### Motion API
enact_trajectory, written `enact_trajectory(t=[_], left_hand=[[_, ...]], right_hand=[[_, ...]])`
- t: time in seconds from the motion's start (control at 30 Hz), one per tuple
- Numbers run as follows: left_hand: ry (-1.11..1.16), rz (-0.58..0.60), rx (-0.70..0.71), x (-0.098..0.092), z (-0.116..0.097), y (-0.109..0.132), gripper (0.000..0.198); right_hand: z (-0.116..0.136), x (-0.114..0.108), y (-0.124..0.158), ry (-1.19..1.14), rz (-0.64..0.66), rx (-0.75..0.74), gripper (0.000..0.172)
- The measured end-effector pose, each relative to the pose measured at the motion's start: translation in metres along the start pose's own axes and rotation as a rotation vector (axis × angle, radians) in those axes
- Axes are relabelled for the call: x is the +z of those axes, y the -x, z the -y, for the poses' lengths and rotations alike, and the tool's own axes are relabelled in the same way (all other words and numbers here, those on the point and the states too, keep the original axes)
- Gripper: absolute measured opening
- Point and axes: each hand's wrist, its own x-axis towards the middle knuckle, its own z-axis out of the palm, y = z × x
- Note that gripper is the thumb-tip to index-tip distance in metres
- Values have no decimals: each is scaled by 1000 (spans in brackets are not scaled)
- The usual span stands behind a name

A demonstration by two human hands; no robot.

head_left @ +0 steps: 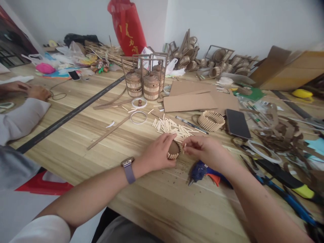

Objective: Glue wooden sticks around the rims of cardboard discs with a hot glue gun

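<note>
My left hand (pixel 160 152) curls around a small round cardboard base (pixel 173 148) edged with short wooden sticks, its thumb and fingers against the rim. Just to the right, my right hand (pixel 202 148) pinches one short wooden stick (pixel 184 147) between thumb and fingertips, close to that rim. A heap of loose sticks (pixel 167 125) lies beyond both hands. Under my right wrist rests a blue hot glue gun (pixel 198 171) with an orange trigger, its nozzle pointing toward me. Farther back stands a larger ring of upright sticks (pixel 211 120).
Lidded miniature baskets with tall handles (pixel 151 82) stand at the back. Cardboard sheets (pixel 189 101), a black phone (pixel 238 124) and a pen (pixel 192 125) lie nearer. Pliers (pixel 255 172) and a cutter (pixel 283 175) are at right. A co-worker's hands (pixel 37 91) are at left.
</note>
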Motion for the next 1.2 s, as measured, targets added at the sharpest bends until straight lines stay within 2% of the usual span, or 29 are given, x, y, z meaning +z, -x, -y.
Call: enact_trajectory(t=[0.2,0.5,0.83,1.03,1.2], left_hand=[[4,-18,28,2,4,0,85],[24,12,-2,-2,2,-1,88],[-6,18,-6,-2,1,-1,87],[-15,1,17,-1,2,-1,83],[-22,1,17,0,4,-1,82]], right_hand=[[12,6,5,19,83,6,14],[18,14,4,92,69,0,10],[13,19,2,23,84,-32,11],[10,20,3,166,61,-134,12],[13,19,4,297,100,-133,12]])
